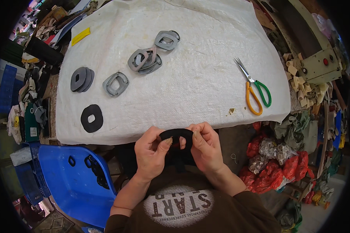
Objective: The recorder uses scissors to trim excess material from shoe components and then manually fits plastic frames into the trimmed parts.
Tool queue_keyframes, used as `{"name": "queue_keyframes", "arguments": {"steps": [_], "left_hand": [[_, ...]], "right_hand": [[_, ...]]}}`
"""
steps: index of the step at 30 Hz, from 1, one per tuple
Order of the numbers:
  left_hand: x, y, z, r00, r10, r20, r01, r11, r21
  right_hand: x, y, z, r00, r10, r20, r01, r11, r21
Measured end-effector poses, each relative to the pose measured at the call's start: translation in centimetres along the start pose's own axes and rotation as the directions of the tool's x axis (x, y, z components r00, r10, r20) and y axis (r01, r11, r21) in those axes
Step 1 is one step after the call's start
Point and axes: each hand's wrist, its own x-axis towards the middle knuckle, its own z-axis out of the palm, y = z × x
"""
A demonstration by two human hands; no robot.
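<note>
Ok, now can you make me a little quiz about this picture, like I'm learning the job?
1. What colour is the ring-shaped piece held by the left hand and the right hand?
2. True or false: both handles of the scissors are the same colour.
3. Where is the blue tub? (a) on the person's left, (b) on the person's right, (c) on top of the white sheet.

Key:
1. Black.
2. False: one is green, the other orange-yellow.
3. (a)
</note>
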Motion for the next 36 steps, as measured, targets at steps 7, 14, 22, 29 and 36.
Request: {"name": "queue_keyframes", "arguments": {"steps": [7,14,22,29,36], "left_hand": [[0.1,0.3,0.6,0.997,0.069,-0.038,-0.065,0.993,0.102],[-0.1,0.7,0.7,0.996,0.077,0.048,-0.084,0.982,0.171],[0.3,1.0,0.3,0.998,-0.062,0.008,0.062,0.998,-0.023],[0.1,0.2,0.4,1.000,-0.003,0.004,0.003,1.000,0.025],[0.4,0.6,0.4,0.992,0.129,-0.004,-0.126,0.974,0.186]], "right_hand": [[0.0,-0.1,0.4,0.984,0.175,-0.034,-0.153,0.926,0.344],[-0.1,1.1,-1.3,0.958,0.258,0.123,-0.286,0.885,0.367],[0.5,-0.7,-0.5,0.977,0.196,0.087,-0.210,0.954,0.212],[0.1,-0.2,-1.0,0.997,0.049,0.060,-0.052,0.998,0.037],[-0.1,-0.2,-0.4,0.982,0.181,0.046,-0.187,0.946,0.266]]}}
